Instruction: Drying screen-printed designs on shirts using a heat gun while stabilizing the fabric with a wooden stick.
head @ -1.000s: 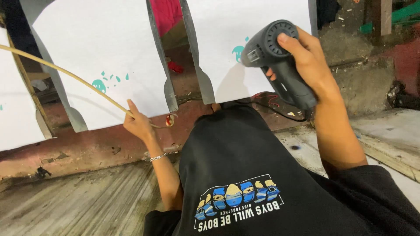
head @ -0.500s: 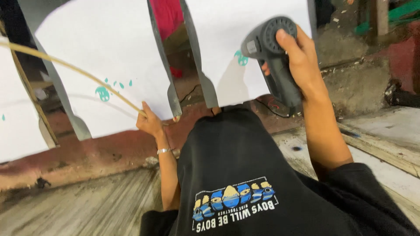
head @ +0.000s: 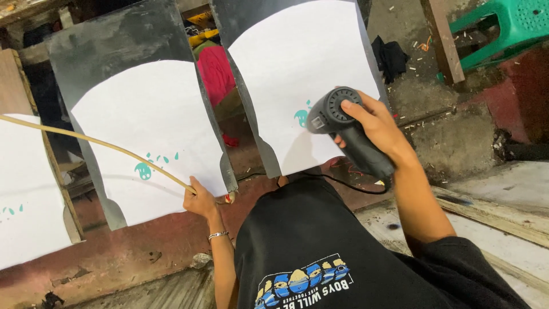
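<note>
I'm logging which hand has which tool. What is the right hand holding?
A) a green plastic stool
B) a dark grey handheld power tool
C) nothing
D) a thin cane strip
B: the right hand grips a dark grey handheld power tool in front of a white paper sheet, while the left hand holds the thin cane strip.

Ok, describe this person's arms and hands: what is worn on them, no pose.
Both hands are bare, no gloves. The left hand has a thin silvery bracelet at the wrist, and the forearm is uncovered. The right hand wears nothing visible; its arm is bare up to a short black sleeve of the black printed T-shirt.
</note>
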